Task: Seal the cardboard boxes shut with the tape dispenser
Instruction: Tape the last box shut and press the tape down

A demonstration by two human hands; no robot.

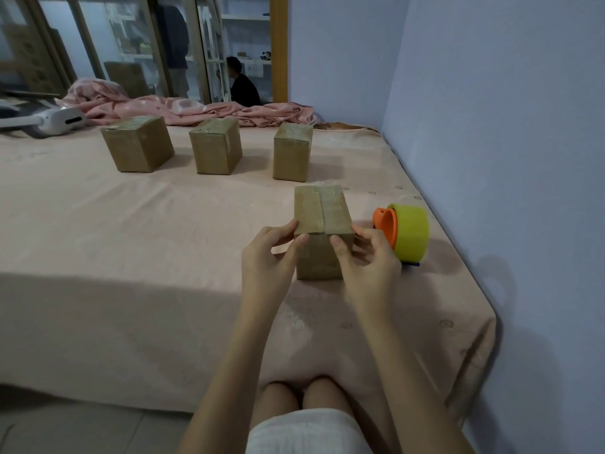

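Note:
A small cardboard box stands on the pink bed near me, with tape running along its top seam and down its front face. My left hand holds the box's front left corner, thumb on the front face and fingers at the top edge. My right hand holds the front right corner, its thumb pressing the front face. The tape dispenser, orange with a yellow-green roll, lies on the bed just right of the box, untouched. Three more boxes, left, middle and right, stand in a row farther back.
The pink bed sheet covers the surface. A crumpled pink blanket lies along the far edge. A white appliance rests at the far left. A blue wall borders the bed's right side. A person sits in the background doorway.

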